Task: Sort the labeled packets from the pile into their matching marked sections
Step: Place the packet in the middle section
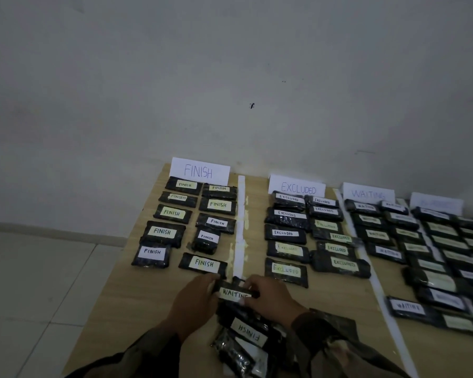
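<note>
The left hand (194,298) and right hand (268,294) are each pinching 1 end of the WAITING packet (234,293), fingers curled round it, just above the near pile (246,339). It is sitting beside the FINISH rows (202,263), so the next move looks like carrying it right, over the EXCLUDED rows (286,233), into the crowded WAITING section (372,234).

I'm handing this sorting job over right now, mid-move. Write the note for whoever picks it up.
Left hand and right hand both grip one WAITING packet at the far end of the pile.
Done: sorted packets lie in rows below the FINISH sign, EXCLUDED sign and WAITING sign; a fourth sign at far right is too blurred to read.
Left: place the held packet under the WAITING sign, then sort the pile, where a FINISH packet shows label up.
</note>
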`<state>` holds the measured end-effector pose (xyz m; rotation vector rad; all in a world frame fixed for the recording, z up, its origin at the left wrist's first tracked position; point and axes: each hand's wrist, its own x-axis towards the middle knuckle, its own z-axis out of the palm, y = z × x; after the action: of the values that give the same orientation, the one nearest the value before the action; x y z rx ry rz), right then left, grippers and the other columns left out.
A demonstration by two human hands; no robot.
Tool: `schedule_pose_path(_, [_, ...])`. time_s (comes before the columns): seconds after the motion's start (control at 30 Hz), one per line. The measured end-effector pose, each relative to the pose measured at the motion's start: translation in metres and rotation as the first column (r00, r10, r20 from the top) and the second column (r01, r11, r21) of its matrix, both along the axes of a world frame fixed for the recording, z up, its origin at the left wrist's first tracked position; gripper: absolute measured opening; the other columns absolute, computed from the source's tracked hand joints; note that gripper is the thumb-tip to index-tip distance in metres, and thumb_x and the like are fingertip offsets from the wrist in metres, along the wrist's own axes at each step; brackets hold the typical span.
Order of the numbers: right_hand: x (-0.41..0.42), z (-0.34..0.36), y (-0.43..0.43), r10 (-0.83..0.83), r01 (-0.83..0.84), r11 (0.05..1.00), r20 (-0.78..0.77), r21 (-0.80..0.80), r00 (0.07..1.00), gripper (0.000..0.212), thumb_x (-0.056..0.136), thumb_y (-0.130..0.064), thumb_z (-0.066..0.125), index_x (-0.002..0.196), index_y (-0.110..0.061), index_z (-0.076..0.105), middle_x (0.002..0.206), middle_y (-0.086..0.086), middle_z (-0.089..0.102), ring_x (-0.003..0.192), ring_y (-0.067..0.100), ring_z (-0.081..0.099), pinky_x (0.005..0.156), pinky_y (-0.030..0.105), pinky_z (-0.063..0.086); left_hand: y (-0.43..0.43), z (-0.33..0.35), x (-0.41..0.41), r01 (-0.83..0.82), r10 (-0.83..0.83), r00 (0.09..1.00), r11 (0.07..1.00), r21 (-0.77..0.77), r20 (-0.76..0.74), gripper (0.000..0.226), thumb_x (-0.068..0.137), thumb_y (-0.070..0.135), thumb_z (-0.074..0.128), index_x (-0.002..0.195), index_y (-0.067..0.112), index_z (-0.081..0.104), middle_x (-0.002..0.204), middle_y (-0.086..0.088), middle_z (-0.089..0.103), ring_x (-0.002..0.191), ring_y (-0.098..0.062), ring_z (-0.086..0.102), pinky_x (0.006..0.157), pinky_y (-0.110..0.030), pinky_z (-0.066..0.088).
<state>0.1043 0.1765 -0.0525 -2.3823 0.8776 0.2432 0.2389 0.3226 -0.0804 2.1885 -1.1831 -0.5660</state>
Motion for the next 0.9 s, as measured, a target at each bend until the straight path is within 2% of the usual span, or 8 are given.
schedule_pose_path(0.17, [-0.007,0.005,0.002,-0.096,0.087,0.994,0.159,0.059,0.983,0.029,0.074,-0.033,0.077,0.096,-0.033,0.059,0.098,-0.012,0.066,0.095,0.01,0.061,0.086,0.025,0.047,-0.014,0.003,-0.004,-0.039,0.036,0.998,0.998,-0.047,-0.06,0.027,0.087,0.02,0.06,0.113,0.022,0.056,0.099,0.008,0.062,0.084,-0.009,0.055,0.066,-0.012,0.035])
schedule_pose_path(0.3, [-0.02,0.004,-0.006,0.029,0.004,0.991,0.24,-0.136,0.97,0.047,0.072,-0.041,0.071,0.115,-0.032,0.053,0.112,-0.011,0.058,0.104,0.011,0.054,0.091,0.033,0.043,-0.031,0.016,-0.007,-0.073,0.062,0.991,0.992,-0.099,-0.115,0.012,0.087,0.016,0.061,0.096,0.023,0.057,0.076,0.019,0.053,0.067,0.003,0.05,0.056,-0.007,0.034])
schedule_pose_path(0.43, [-0.041,0.005,-0.018,0.12,-0.035,0.938,0.229,-0.344,0.966,0.055,0.074,-0.041,0.066,0.125,-0.023,0.053,0.119,-0.002,0.049,0.11,0.018,0.047,0.09,0.032,0.04,-0.051,0.028,-0.021,-0.073,0.048,0.978,0.99,-0.117,-0.203,0.018,0.087,0.021,0.061,0.086,0.037,0.053,0.077,0.007,0.061,0.068,-0.008,0.057,0.059,-0.014,0.04])
schedule_pose_path(0.57, [-0.073,0.003,-0.04,0.109,-0.02,0.906,0.189,-0.423,0.976,0.056,0.067,-0.047,0.068,0.116,-0.024,0.059,0.11,-0.001,0.055,0.101,0.023,0.052,0.08,0.037,0.042,-0.071,0.032,-0.046,-0.035,0.006,0.971,0.992,-0.119,-0.238,0.013,0.09,0.026,0.058,0.102,0.03,0.057,0.072,0.004,0.057,0.064,-0.005,0.054,0.063,-0.025,0.044])
schedule_pose_path(0.63, [-0.096,0.001,-0.052,0.096,-0.008,0.893,0.172,-0.451,0.98,0.054,0.066,-0.049,0.069,0.114,-0.024,0.06,0.106,-0.001,0.057,0.097,0.024,0.055,0.077,0.037,0.044,-0.082,0.03,-0.063,-0.011,-0.014,0.983,0.99,-0.139,-0.181,0.024,0.09,0.027,0.058,0.114,0.025,0.057,0.093,0.006,0.062,0.087,-0.007,0.058,0.076,-0.026,0.046])
schedule_pose_path(0.73, [-0.136,0.0,-0.075,0.031,0.035,0.898,0.142,-0.438,0.989,0.054,0.066,-0.047,0.07,0.115,-0.025,0.06,0.109,-0.002,0.057,0.1,0.024,0.055,0.078,0.038,0.044,-0.101,0.026,-0.092,0.051,-0.056,0.998,0.984,-0.171,-0.022,0.041,0.083,0.03,0.052,0.123,0.02,0.056,0.115,0.004,0.059,0.108,-0.012,0.052,0.091,-0.022,0.038])
schedule_pose_path(0.8, [-0.161,0.004,-0.09,-0.013,0.062,0.909,0.119,-0.413,0.993,0.057,0.068,-0.047,0.067,0.12,-0.026,0.057,0.114,-0.003,0.055,0.105,0.023,0.051,0.082,0.037,0.04,-0.114,0.023,-0.112,0.128,-0.113,0.989,0.978,-0.168,0.093,0.048,0.077,0.032,0.048,0.122,0.018,0.058,0.118,0.001,0.06,0.111,-0.016,0.053,0.094,-0.022,0.037])
schedule_pose_path(0.9, [-0.197,0.007,-0.113,-0.043,0.07,0.909,0.075,-0.411,0.996,0.058,0.073,-0.048,0.065,0.126,-0.027,0.053,0.119,-0.005,0.052,0.109,0.019,0.048,0.085,0.035,0.035,-0.136,0.019,-0.14,0.22,-0.179,0.956,0.962,-0.164,0.235,0.047,0.074,0.035,0.048,0.116,0.018,0.06,0.111,-0.002,0.064,0.105,-0.018,0.057,0.088,-0.026,0.045])
